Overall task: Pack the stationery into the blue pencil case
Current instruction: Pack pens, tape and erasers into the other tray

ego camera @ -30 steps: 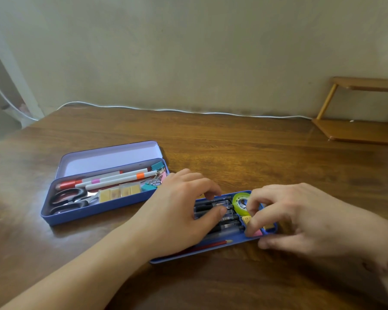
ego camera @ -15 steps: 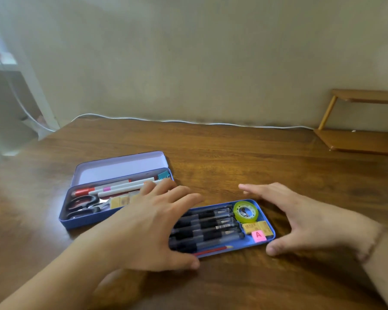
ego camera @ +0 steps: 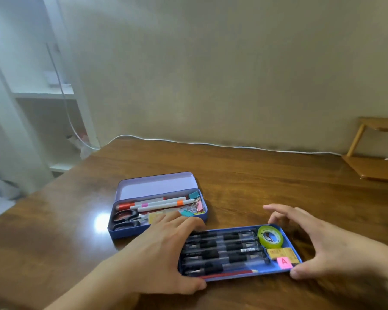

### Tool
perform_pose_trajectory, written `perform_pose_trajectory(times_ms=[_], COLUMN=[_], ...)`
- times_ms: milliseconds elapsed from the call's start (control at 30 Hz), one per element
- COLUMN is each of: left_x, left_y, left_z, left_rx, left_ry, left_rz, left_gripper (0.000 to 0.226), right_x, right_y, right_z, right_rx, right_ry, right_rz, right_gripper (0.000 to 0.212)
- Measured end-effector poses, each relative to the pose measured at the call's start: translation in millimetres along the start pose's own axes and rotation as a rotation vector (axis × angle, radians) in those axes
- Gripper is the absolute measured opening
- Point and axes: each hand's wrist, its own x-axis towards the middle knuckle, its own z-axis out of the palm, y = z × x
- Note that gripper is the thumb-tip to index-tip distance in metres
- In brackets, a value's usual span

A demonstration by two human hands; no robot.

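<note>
The blue pencil case [ego camera: 121, 234] lies open on the wooden table, its lid [ego camera: 155, 186] tipped back. Inside are scissors [ego camera: 124, 217], markers [ego camera: 159, 203], binder clips [ego camera: 194, 205] and yellow pads. In front of it sits a blue tray [ego camera: 288, 241] with several black pens [ego camera: 229, 249], a red pencil [ego camera: 229, 274], a green tape roll [ego camera: 270, 237], yellow erasers [ego camera: 280, 252] and a pink "A" note [ego camera: 284, 262]. My left hand [ego camera: 161, 249] spans the tray's left end, thumb on the front edge. My right hand [ego camera: 336, 247] is spread at the right end, thumb touching the front corner.
A white cable [ego camera: 211, 144] runs along the wall at the table's back edge. A small wooden rack [ego camera: 376, 162] stands at the back right. White shelving [ego camera: 43, 95] is beyond the table's left edge.
My right hand let go of the small items at the tray's right end and spread wide. My left hand slid to the tray's left end, uncovering the pens. The view tilted up.
</note>
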Motion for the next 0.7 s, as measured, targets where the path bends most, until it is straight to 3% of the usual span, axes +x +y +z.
perform_pose_trajectory(times_ms=[433, 700], left_x=[-44.2, -50.5], left_y=[-78.0, -117.3], left_z=[-55.2, -62.5], left_rx=[0.003, 0.008], left_ry=[0.132, 0.111], left_rz=[-0.165, -0.277], left_gripper=[0.073, 0.085], right_x=[103.3, 159.1], right_y=[-57.8, -74.0], right_z=[0.5, 8.9], right_rx=[-0.049, -0.032], right_ry=[0.037, 0.048], right_rz=[-0.174, -0.213], right_gripper=[0.097, 0.093])
